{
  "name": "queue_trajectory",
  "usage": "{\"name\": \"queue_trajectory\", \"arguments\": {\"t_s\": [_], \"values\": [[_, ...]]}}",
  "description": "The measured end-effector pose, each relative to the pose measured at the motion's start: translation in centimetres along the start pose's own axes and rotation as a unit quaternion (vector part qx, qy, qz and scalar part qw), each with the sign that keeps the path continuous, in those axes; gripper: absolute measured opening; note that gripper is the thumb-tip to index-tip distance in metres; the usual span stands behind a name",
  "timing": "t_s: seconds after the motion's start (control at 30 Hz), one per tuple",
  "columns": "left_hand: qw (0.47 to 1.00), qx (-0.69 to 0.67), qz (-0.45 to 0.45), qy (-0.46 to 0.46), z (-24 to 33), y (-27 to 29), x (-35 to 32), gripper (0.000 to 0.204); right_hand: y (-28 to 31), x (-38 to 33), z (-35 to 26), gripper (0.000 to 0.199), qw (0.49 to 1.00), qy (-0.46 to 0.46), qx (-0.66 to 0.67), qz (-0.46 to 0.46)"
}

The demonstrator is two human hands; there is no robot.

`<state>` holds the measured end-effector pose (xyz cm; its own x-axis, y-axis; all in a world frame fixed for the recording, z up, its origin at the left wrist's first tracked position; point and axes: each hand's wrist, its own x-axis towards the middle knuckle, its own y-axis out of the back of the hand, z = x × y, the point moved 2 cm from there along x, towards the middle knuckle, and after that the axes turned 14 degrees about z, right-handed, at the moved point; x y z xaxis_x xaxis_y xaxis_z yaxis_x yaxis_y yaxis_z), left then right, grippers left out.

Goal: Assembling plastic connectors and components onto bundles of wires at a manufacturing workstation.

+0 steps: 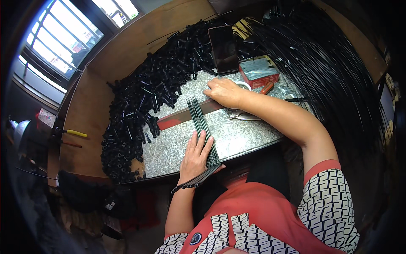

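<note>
My left hand (195, 158) lies over a row of thin black rods (201, 120) at the table's near edge, its fingers straight along them and the thumb showing on the other side. The rods lie side by side across a flat red strip (175, 120); their near ends angle off to the left over my wrist and end in dark tips. My right hand (226, 92) is beyond the rods' far ends, fingers curled down toward the tabletop. Whatever its fingertips hold, if anything, is hidden. Beside that wrist is a white ring (244, 86), partly covered by the forearm.
A heap of black tubular parts (156, 80) covers the left and back of the speckled metal tabletop (169, 154). At the back stand a phone (224, 50) and a red tin of thin pale pieces (259, 72). Long black rods (321, 63) fill the right. Yellow-handled pliers (76, 133) hang left.
</note>
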<state>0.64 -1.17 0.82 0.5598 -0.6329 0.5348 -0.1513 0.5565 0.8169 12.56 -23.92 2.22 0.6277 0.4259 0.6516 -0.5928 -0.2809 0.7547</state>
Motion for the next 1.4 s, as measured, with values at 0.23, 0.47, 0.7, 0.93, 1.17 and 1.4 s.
{"name": "queue_trajectory", "arguments": {"t_s": [0.23, 0.47, 0.7, 0.93, 1.17, 1.4], "values": [[1.000, 0.002, 0.000, 0.001, 0.0, 0.0, 0.0, 0.091, -0.1, -0.1, 0.0, 0.013, 1.000, 0.004, 0.004, 0.012], [1.000, -0.003, 0.004, 0.000, 0.1, 0.1, 0.0, 0.091, -0.3, -0.1, 0.0, 0.013, 1.000, 0.002, 0.015, 0.017], [1.000, -0.007, 0.004, 0.004, 0.0, -0.1, 0.0, 0.092, -0.4, -0.1, 0.0, 0.012, 1.000, 0.003, 0.004, 0.016], [1.000, -0.005, 0.005, 0.002, 0.0, 0.0, 0.0, 0.093, -0.6, 0.1, 0.0, 0.011, 1.000, 0.011, 0.002, 0.016], [1.000, -0.004, 0.003, 0.005, 0.0, -0.1, 0.0, 0.093, -0.6, 0.2, -0.2, 0.012, 1.000, 0.009, 0.003, 0.019], [1.000, -0.006, 0.001, 0.004, 0.0, -0.1, 0.0, 0.093, -0.9, 0.8, -0.2, 0.014, 1.000, 0.017, 0.016, 0.010]]}}
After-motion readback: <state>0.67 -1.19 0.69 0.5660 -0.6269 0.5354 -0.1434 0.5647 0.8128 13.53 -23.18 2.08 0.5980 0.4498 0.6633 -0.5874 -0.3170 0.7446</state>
